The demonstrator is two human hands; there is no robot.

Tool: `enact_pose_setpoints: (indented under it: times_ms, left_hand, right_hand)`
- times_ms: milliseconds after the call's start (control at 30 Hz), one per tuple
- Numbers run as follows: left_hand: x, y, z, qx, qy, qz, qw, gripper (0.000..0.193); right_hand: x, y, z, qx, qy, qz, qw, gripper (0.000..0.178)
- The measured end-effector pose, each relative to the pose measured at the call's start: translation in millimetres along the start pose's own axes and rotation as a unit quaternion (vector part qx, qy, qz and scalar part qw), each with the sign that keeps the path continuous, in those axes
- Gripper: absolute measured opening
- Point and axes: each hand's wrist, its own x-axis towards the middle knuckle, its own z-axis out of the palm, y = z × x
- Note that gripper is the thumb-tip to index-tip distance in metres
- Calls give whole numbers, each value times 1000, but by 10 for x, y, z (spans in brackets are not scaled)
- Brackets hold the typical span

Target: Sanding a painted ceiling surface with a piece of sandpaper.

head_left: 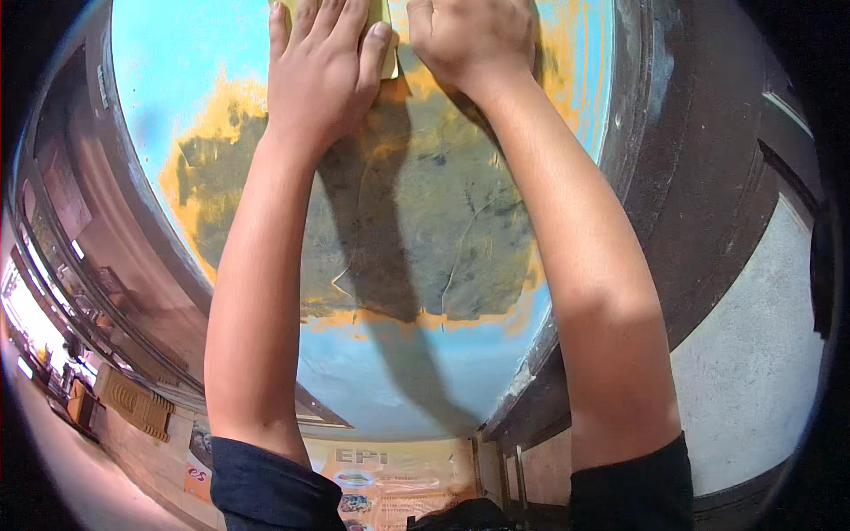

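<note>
A light blue panel (372,389) fills the middle, with a rough dark grey patch (443,221) edged in smeared orange. At the top, my left hand (323,66) lies with fingers stretched over a flat yellow sheet (390,66), pressing it to the panel; its thumb rests on the sheet too. The sheet's right edge and lower corner show, the rest is under the hand or cut off. To the right, my right hand (478,40) is against the panel at the patch's upper right. The top edge cuts off its fingers, so whatever they might hold is hidden.
Dark brown framing (699,159) borders the panel, with a pale grey surface (753,354) on the right. A printed yellowish banner (398,478) shows below. At lower left is a tan slatted object (133,403) beside a bright opening. My arms throw a shadow across the patch.
</note>
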Motion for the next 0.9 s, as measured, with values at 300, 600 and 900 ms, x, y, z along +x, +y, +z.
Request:
enact_pose_setpoints:
  times_ms: [300,600,900]
  left_hand:
    - [52,-122,-31,19,-16,-16,1000,64]
    - [95,-196,-200,24,-20,-12,999,62]
    - [-90,-149,-48,6,3,35,999,63]
  right_hand:
    - [35,-49,-38,15,-25,3,1000,56]
    - [41,-64,-63,3,-31,10,999,58]
    - [28,30,35,0,15,-7,1000,57]
